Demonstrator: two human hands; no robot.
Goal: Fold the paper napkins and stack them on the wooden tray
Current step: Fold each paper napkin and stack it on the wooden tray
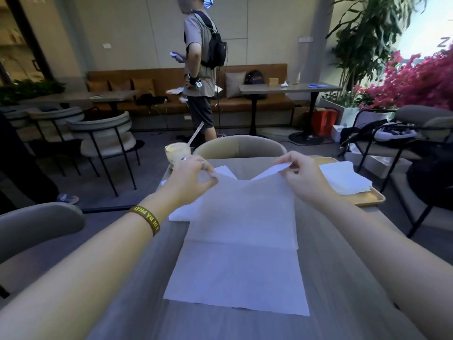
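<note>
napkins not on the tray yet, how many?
2: the held napkin, far corners pinched by the left hand and right hand; a second napkin beneath it, peeking out left. More may hide underneath.

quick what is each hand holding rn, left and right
Left hand: closed, pinching the far left corner of the napkin.
Right hand: closed, pinching the far right corner of the same napkin.

It looked like a café. A long cushioned bench ran along the wall behind pedestal tables and padded chairs, and a drink with a straw stood on the near table.
</note>
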